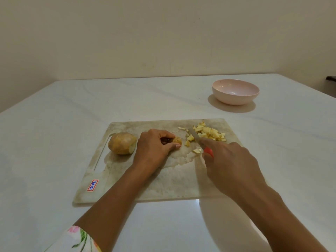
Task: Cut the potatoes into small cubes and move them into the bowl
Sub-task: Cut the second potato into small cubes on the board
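Between the hands, the left hand (154,146) pinches a small brown-skinned potato end (177,140); the right hand (231,166) grips a red-handled knife (195,137) beside pale yellow cubes (209,133).

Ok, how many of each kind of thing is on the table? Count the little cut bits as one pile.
Bowl: 1
Cutting board: 1
Knife: 1
Potato chunks left to cube: 2, one big, one small
Pile of cubes: 1
Total: 6
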